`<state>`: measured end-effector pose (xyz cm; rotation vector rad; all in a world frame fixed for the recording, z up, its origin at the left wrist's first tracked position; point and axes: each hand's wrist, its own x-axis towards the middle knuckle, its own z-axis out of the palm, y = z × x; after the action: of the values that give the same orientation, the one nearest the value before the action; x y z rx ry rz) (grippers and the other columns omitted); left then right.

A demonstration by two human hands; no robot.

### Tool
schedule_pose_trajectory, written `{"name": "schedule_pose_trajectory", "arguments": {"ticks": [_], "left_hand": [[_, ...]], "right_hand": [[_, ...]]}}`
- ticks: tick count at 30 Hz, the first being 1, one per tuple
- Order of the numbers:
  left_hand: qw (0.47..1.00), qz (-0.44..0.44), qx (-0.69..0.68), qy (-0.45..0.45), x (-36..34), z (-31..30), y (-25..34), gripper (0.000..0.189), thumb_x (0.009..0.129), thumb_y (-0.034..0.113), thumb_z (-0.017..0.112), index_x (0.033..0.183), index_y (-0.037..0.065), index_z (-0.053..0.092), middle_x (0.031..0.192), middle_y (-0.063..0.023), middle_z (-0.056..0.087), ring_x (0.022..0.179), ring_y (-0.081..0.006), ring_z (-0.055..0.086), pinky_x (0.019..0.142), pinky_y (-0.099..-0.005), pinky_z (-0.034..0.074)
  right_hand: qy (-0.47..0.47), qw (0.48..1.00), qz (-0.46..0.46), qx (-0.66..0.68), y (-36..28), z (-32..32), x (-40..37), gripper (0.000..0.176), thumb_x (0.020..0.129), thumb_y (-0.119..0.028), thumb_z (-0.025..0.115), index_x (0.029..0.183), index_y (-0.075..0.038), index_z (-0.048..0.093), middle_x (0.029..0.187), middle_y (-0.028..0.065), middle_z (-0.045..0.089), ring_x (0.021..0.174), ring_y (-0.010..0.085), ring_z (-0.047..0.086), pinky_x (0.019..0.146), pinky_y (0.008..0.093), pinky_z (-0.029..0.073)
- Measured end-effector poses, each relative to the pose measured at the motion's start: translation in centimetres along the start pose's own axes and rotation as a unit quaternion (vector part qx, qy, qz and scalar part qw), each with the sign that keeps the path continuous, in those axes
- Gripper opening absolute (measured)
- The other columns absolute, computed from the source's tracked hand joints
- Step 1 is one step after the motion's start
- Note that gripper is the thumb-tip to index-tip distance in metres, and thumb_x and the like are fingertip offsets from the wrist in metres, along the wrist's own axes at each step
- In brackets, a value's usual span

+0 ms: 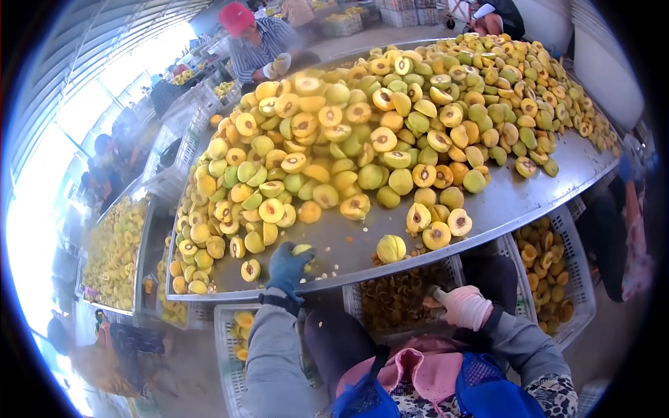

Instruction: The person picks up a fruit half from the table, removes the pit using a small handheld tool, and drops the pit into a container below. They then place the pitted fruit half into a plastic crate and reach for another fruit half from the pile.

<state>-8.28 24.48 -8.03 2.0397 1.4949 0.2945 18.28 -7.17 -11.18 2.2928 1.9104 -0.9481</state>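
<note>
Left hand, blue glove, closed on one fruit at near edge of surface, beside pile of halved fruit. Right hand fisted over crate of pits; what it grips, cannot tell. Step, likely: picking up fruit for pitting. Next move calls for firm grip and bringing fruit across to right hand.

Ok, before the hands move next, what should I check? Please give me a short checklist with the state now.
1. Hold of the left hand on a fruit: ok, the blue glove closes around it at the table edge.
2. Hold of the right hand: cannot tell; something small shows at its fingers, too blurred.
3. The pit crate by the right hand: ok, it sits under the table edge.
4. Bare table in front: ok, only small scraps lie there.
5. The loose fruit close by: ok, it lies apart from the pile.
</note>
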Motion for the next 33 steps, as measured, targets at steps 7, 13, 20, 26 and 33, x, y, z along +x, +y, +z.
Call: {"name": "schedule_pose_trajectory", "arguments": {"ticks": [7,13,20,26,33], "left_hand": [[0.955,0.268,-0.083,0.097,-9.7,1.1,6.5,0.052,0.077,0.023,0.08,0.118,-0.001,0.058,0.105,-0.0127,0.068,0.092,-0.0252,0.069,0.078,-0.0351,0.056],[0.847,0.207,-0.488,-0.021,-14.4,5.5,12.2,0.044,0.09,0.016,0.066,0.128,0.0,0.053,0.113,-0.0135,0.064,0.101,-0.0215,0.063,0.086,-0.0331,0.053],[0.877,0.323,-0.349,0.063,-17.2,6.2,14.2,0.039,0.095,0.018,0.06,0.129,-0.001,0.054,0.112,-0.0114,0.063,0.101,-0.0202,0.061,0.091,-0.0327,0.049],[0.898,0.313,-0.274,0.146,-18.0,7.6,14.0,0.037,0.096,0.023,0.06,0.123,-0.003,0.058,0.109,-0.0118,0.064,0.098,-0.0209,0.062,0.09,-0.035,0.048],[0.892,0.257,-0.341,0.147,-18.8,9.1,14.2,0.038,0.093,0.022,0.063,0.122,-0.003,0.058,0.105,-0.011,0.064,0.094,-0.0194,0.062,0.086,-0.0333,0.05]], "right_hand": [[0.195,0.919,-0.177,0.292,-6.3,-6.3,-1.8,0.058,0.093,-0.033,0.059,0.143,-0.007,0.043,0.094,0.0216,0.068,0.086,0.0402,0.066,0.074,0.0433,0.052],[0.262,0.911,-0.148,0.281,-8.1,-5.8,-2.8,0.055,0.096,-0.038,0.056,0.141,-0.008,0.045,0.082,0.0216,0.066,0.075,0.0407,0.065,0.065,0.0443,0.051],[0.274,0.922,-0.115,0.25,-7.5,-5.6,-4.2,0.05,0.097,-0.041,0.053,0.133,-0.007,0.051,0.074,0.0212,0.064,0.065,0.0396,0.063,0.057,0.0475,0.047],[0.289,0.919,-0.121,0.239,-7.1,-4.5,-3.7,0.048,0.098,-0.043,0.05,0.125,-0.003,0.055,0.074,0.0227,0.064,0.068,0.0415,0.063,0.059,0.0488,0.048],[0.26,0.929,-0.107,0.24,-6.6,-2.7,-3.0,0.049,0.098,-0.042,0.048,0.118,0.002,0.057,0.079,0.0243,0.066,0.074,0.0429,0.064,0.066,0.0484,0.05]]}}
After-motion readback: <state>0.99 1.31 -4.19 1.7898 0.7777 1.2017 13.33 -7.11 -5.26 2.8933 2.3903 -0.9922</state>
